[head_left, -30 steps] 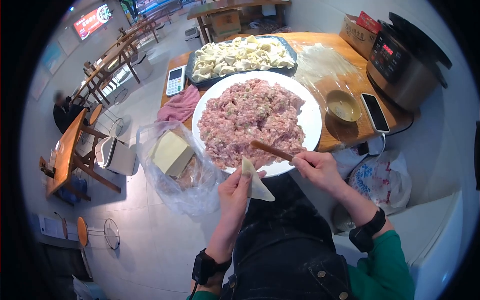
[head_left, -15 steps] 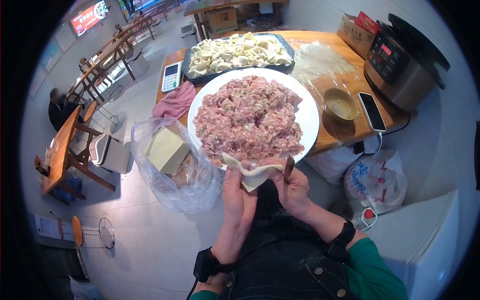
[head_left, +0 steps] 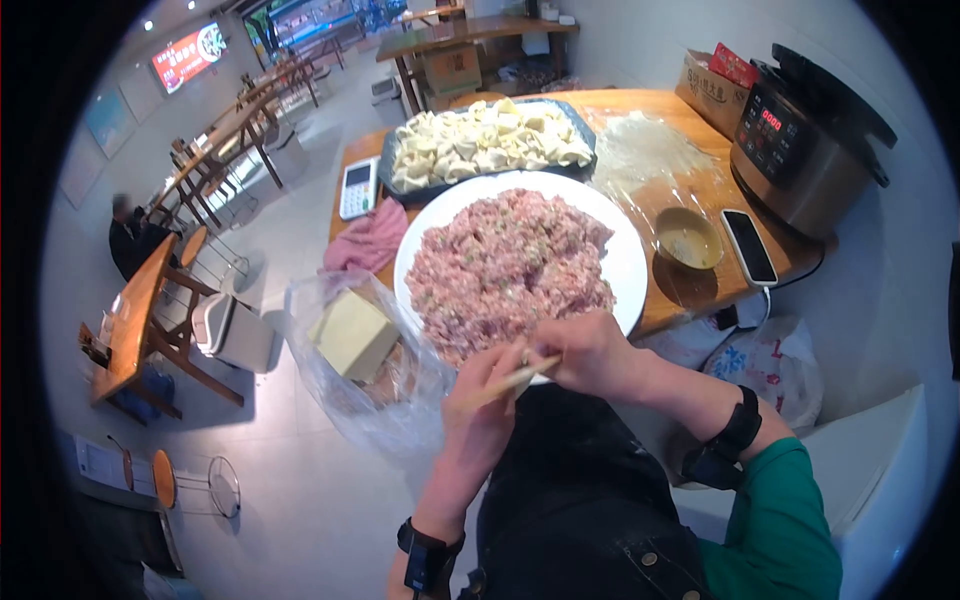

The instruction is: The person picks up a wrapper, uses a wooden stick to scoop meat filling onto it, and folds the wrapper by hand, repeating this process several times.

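My left hand (head_left: 487, 400) and my right hand (head_left: 588, 352) meet at the front rim of a large white plate (head_left: 628, 270), fingers closed together. Between them shows a narrow pale strip of wonton wrapper (head_left: 515, 381), seen edge-on and blurred; the fingers cover the rest. The slim brown stick held earlier in my right hand cannot be made out now. Pink minced meat with green flecks (head_left: 515, 265) is heaped on the plate. Left of the plate, a clear plastic bag (head_left: 400, 400) holds a stack of square wrappers (head_left: 353, 335).
Behind the plate stands a dark tray (head_left: 588, 150) of folded wontons (head_left: 485, 145). A card terminal (head_left: 359, 188) and pink cloth (head_left: 366, 238) lie left. On the right are a small bowl (head_left: 688, 238), a phone (head_left: 749, 247), plastic film (head_left: 650, 150) and an electric cooker (head_left: 805, 140).
Both hands have turned inward and closed over the wrapper, which was spread and folded between the fingers before. The right hand's stick has gone from sight. The view has tilted up slightly.
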`<act>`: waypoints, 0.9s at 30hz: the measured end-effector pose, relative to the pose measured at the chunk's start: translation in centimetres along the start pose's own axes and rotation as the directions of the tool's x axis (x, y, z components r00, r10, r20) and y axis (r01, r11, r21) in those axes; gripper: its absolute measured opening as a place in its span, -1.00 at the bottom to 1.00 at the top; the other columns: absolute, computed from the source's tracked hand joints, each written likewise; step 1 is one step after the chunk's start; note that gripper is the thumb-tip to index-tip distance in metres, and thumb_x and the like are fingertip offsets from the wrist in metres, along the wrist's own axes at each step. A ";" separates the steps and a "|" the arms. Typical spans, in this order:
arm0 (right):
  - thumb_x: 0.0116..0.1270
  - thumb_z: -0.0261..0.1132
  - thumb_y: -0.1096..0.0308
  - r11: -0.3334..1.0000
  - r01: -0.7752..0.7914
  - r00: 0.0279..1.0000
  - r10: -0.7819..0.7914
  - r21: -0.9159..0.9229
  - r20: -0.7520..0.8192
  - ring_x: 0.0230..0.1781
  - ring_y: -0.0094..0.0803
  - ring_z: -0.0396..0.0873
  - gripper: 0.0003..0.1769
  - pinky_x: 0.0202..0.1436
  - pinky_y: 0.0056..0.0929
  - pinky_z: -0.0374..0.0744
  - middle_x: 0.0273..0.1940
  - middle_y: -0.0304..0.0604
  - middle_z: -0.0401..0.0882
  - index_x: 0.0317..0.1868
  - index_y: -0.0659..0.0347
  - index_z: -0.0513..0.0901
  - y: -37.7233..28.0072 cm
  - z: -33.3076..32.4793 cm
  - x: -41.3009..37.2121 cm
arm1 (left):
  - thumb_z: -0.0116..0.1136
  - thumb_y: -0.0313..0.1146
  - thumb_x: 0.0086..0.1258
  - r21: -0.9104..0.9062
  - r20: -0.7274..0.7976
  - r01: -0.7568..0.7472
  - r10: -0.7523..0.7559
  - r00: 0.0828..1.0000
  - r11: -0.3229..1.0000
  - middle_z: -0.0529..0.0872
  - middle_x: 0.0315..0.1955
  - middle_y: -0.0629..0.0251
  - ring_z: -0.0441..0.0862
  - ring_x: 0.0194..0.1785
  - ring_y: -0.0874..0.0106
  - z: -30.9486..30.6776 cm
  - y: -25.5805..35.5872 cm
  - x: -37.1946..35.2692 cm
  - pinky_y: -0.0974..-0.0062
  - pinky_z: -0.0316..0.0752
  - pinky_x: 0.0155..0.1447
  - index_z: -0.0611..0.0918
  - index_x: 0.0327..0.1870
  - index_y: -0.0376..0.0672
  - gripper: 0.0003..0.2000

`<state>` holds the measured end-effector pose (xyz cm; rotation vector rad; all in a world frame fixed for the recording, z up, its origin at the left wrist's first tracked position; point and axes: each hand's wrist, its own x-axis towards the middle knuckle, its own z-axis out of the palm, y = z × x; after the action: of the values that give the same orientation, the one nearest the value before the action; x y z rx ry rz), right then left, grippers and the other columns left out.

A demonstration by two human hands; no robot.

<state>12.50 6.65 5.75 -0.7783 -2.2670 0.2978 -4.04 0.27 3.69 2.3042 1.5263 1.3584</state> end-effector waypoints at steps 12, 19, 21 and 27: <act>0.35 0.14 0.15 0.687 -0.439 0.801 0.591 0.578 -0.094 -0.52 -0.68 0.37 -0.56 -0.38 -0.62 0.43 -0.49 -0.31 0.51 0.10 0.31 0.46 4.1 -1.7 7.8 | 0.23 -0.55 0.07 0.439 -0.119 0.211 -0.176 0.977 0.873 0.64 -0.27 0.32 0.59 -0.19 0.31 -8.9 -11.1 1.0 0.45 0.48 -0.12 0.66 -0.29 -0.13 -0.83; 0.39 0.08 0.38 0.702 -0.402 0.878 0.477 0.588 0.031 -0.48 -0.68 0.41 -0.64 -0.33 -0.66 0.46 -0.32 -0.23 0.64 0.16 0.30 0.45 2.3 -2.4 -0.4 | 0.23 -0.55 0.04 0.453 -0.025 0.162 -0.169 0.985 0.877 0.61 -0.34 0.33 0.59 -0.27 0.31 -9.4 -11.6 2.4 0.42 0.47 -0.25 0.59 -0.43 -0.15 -0.90; 0.38 0.08 0.42 0.707 -0.423 0.876 0.479 0.567 0.056 -0.44 -0.67 0.46 -0.65 -0.29 -0.66 0.48 -0.32 -0.24 0.64 0.15 0.31 0.46 1.7 -3.4 -1.9 | 0.22 -0.55 0.03 0.518 0.025 0.108 -0.141 0.990 0.848 0.61 -0.34 0.30 0.59 -0.30 0.27 -9.2 -11.9 2.5 0.39 0.47 -0.27 0.56 -0.39 -0.15 -0.87; 0.33 0.12 0.47 0.797 -0.408 0.906 0.415 0.446 0.086 -0.25 -0.55 0.60 -0.66 -0.13 -0.57 0.54 -0.28 -0.13 0.67 0.12 0.27 0.50 1.7 -4.7 -5.4 | 0.05 -0.50 0.24 0.470 0.007 0.450 -0.513 0.859 0.760 0.61 -0.21 0.23 0.59 -0.21 0.24 -9.9 -12.8 3.3 0.42 0.47 -0.24 0.51 -0.20 -0.17 -0.87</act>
<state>19.57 4.65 5.46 -1.0018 -1.8720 0.9885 -19.62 5.37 5.61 1.9117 2.3724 0.7487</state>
